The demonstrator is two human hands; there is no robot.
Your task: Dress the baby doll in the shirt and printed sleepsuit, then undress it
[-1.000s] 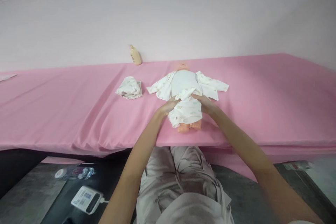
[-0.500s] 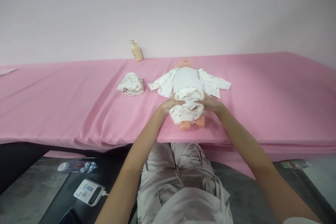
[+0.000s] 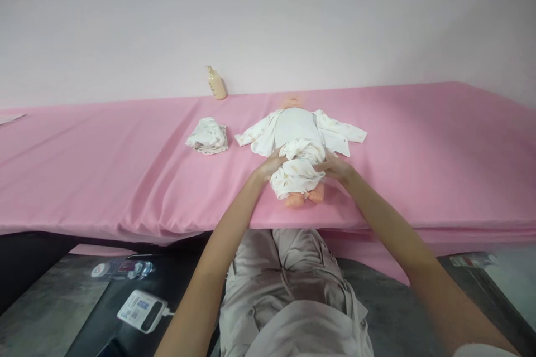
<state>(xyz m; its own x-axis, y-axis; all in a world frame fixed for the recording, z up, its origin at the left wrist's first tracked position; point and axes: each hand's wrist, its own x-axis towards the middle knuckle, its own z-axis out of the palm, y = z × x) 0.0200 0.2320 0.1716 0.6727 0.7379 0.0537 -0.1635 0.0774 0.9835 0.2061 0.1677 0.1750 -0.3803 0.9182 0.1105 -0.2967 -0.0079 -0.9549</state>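
Observation:
A baby doll [image 3: 295, 199] lies on its back on the pink-covered table [image 3: 427, 167], feet toward me. It wears an open white jacket [image 3: 260, 136] with sleeves spread wide, over a plain white top [image 3: 293, 124]. White patterned baby pants [image 3: 295, 176] are bunched around its legs, leaving the feet bare. My left hand [image 3: 271, 165] grips the left side of the pants, fingers partly tucked in the cloth. On the opposite side my right hand [image 3: 334, 166] holds the fabric, its thumb lying over the front.
Folded white cloth [image 3: 207, 136] lies left of the doll. A cream pump bottle [image 3: 216, 84] leans against the white wall [image 3: 335, 28]. Below the table edge, a water bottle [image 3: 123, 269] and a white device with a cable [image 3: 141, 310] rest on a black surface.
Both hands stay at the pants. The left thumb and fingers have drawn back from the middle toward the left side, and the bunched cloth has shifted slightly.

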